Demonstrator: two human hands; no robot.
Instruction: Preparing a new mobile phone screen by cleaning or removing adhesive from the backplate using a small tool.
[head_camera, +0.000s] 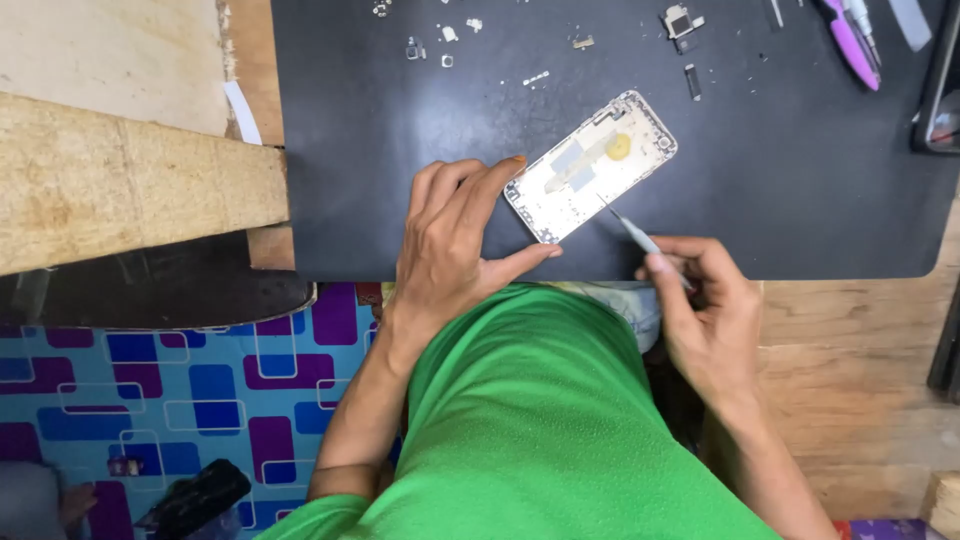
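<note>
A person in a green shirt works at a dark mat (420, 130), where a gutted phone shell (592, 165) lies tilted near the mat's front edge. The left hand (450, 250) steadies the shell's lower corner with spread fingers and thumb, while the right hand (705, 315) pinches thin tweezers (625, 225) whose tip touches the shell's long edge. The shell looks mostly stripped, with tape patches and a yellow spot left inside; small loose parts (450, 40) lie along the mat's far edge, a pink-handled tool (850, 45) at its far right corner
</note>
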